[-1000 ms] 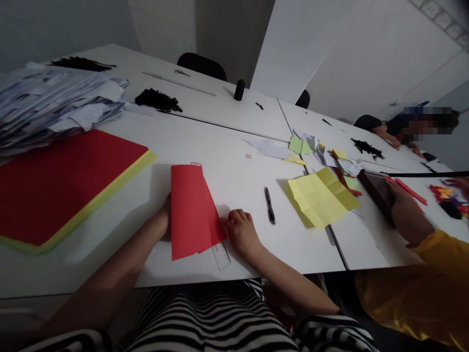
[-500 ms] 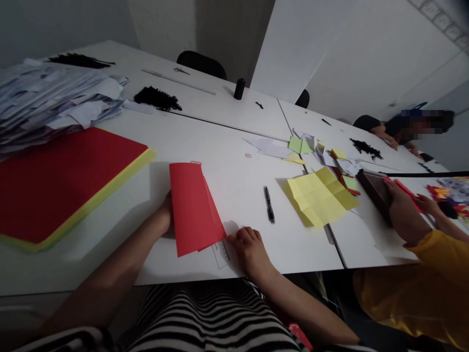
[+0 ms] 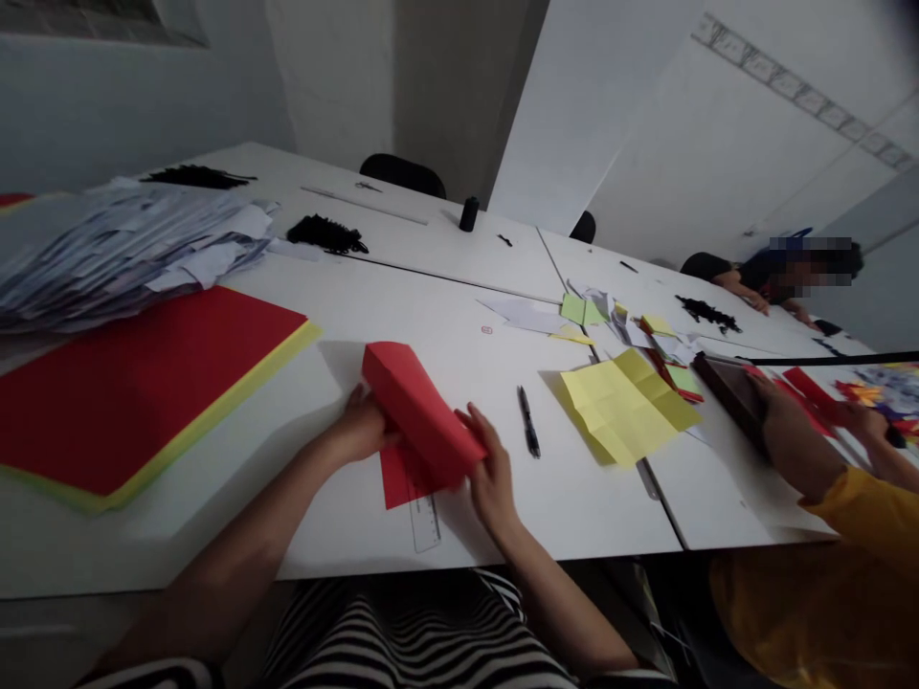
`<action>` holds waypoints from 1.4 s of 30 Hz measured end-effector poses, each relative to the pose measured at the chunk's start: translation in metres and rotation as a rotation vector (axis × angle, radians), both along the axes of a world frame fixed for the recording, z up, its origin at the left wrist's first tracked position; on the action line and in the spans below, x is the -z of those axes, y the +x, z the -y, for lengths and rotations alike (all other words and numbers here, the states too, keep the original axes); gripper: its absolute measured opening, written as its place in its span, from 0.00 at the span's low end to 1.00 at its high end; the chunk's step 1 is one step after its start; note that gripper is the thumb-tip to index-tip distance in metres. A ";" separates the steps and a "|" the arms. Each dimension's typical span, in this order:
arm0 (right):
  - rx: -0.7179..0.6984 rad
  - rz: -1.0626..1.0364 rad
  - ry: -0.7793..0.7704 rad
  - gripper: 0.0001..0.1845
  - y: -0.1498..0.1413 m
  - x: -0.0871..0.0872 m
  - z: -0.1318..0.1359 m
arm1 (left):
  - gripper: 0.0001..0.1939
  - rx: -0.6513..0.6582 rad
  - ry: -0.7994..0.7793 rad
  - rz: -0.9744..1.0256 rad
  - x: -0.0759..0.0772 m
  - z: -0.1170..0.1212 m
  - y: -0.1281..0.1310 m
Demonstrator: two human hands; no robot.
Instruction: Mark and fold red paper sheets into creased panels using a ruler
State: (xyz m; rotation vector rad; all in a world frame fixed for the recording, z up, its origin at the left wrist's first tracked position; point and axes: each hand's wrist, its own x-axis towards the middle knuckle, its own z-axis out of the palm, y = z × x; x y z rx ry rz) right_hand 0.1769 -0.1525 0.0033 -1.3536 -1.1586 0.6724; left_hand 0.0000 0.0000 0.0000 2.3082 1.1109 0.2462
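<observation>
1. Printed marks on the clear ruler and a small red mark on the bench are too small to read.
2. The bench is white with dark seams; beyond stand pale walls, one bearing a patterned strip.
3. The folded red paper is near the bench's front edge, partly over the ruler.
4. The left hand pinches its left edge, fingers partly hidden; the right hand's fingers pinch its lower right end.
</observation>
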 end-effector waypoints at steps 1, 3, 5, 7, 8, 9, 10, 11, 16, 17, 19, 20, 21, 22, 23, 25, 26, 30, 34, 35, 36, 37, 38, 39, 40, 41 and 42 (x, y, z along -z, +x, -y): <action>0.087 -0.158 -0.048 0.24 0.009 0.002 -0.006 | 0.18 0.026 0.007 -0.017 -0.003 0.001 -0.002; 0.235 -0.476 -0.168 0.24 0.030 0.007 -0.016 | 0.21 0.067 0.023 -0.059 -0.008 0.002 -0.004; 0.276 -0.687 -0.226 0.24 0.051 0.009 -0.023 | 0.21 0.078 0.056 -0.096 -0.010 0.003 -0.004; 0.274 -0.789 -0.201 0.24 0.064 0.009 -0.025 | 0.20 0.066 0.106 -0.105 -0.011 0.003 -0.001; 0.263 -0.812 -0.185 0.25 0.066 0.009 -0.024 | 0.20 0.054 0.132 -0.090 -0.010 0.004 0.001; 0.248 -0.826 -0.178 0.25 0.067 0.009 -0.021 | 0.19 0.042 0.154 -0.071 -0.009 0.005 0.004; 0.223 -0.833 -0.179 0.26 0.066 0.009 -0.018 | 0.19 0.031 0.172 -0.052 -0.008 0.006 0.007; 0.190 -0.834 -0.183 0.27 0.063 0.010 -0.014 | 0.18 0.020 0.188 -0.035 -0.006 0.007 0.009; 0.173 -0.834 -0.188 0.23 0.057 0.019 0.002 | 0.27 -0.021 0.174 -0.002 0.001 0.011 0.018; 0.207 -0.823 -0.184 0.22 0.059 0.020 0.002 | 0.29 -0.024 0.148 -0.003 0.001 0.011 0.020; 0.274 -0.789 -0.170 0.20 0.064 0.021 0.001 | 0.34 -0.037 0.087 0.002 0.000 0.010 0.024; 0.301 -0.774 -0.160 0.20 0.066 0.020 0.000 | 0.35 -0.050 0.066 0.009 -0.001 0.009 0.026; 0.324 -0.763 -0.152 0.20 0.068 0.020 -0.001 | 0.37 -0.067 0.052 0.019 -0.002 0.008 0.029; 0.336 -0.759 -0.146 0.20 0.070 0.019 -0.001 | 0.38 -0.087 0.045 0.034 -0.003 0.007 0.031; 0.337 -0.761 -0.140 0.21 0.071 0.018 -0.002 | 0.38 -0.111 0.043 0.052 -0.004 0.006 0.033; 0.322 -0.777 -0.129 0.23 0.072 0.017 -0.003 | 0.39 -0.146 0.039 0.086 -0.007 0.004 0.035; 0.313 -0.786 -0.129 0.24 0.072 0.017 -0.003 | 0.39 -0.155 0.033 0.099 -0.008 0.003 0.035; 0.319 -0.786 -0.122 0.29 0.078 0.017 -0.004 | 0.37 -0.127 -0.016 0.130 -0.020 -0.002 0.025; 0.270 -0.691 -0.123 0.32 0.096 0.014 -0.014 | 0.31 -0.058 -0.227 0.269 -0.049 -0.008 0.003; 0.240 -0.636 -0.143 0.32 0.101 0.012 -0.018 | 0.28 -0.027 -0.260 0.308 -0.058 -0.009 0.000; 0.206 -0.576 -0.169 0.31 0.104 0.011 -0.024 | 0.26 -0.002 -0.286 0.351 -0.067 -0.009 -0.002; 0.170 -0.528 -0.195 0.30 0.106 0.009 -0.031 | 0.25 0.011 -0.308 0.403 -0.074 -0.007 -0.002; 0.134 -0.494 -0.215 0.29 0.106 0.008 -0.040 | 0.25 0.012 -0.319 0.448 -0.079 -0.006 0.001; 0.097 -0.464 -0.234 0.28 0.104 0.007 -0.049 | 0.24 -0.001 -0.321 0.481 -0.081 -0.004 0.005; 0.058 -0.432 -0.253 0.25 0.101 0.007 -0.060 | 0.22 -0.014 -0.313 0.501 -0.079 -0.002 0.011; 0.018 -0.389 -0.272 0.23 0.096 0.006 -0.071 | 0.21 -0.021 -0.302 0.502 -0.075 -0.001 0.018; -0.021 -0.338 -0.292 0.20 0.091 0.006 -0.082 | 0.20 -0.023 -0.274 0.498 -0.068 0.000 0.025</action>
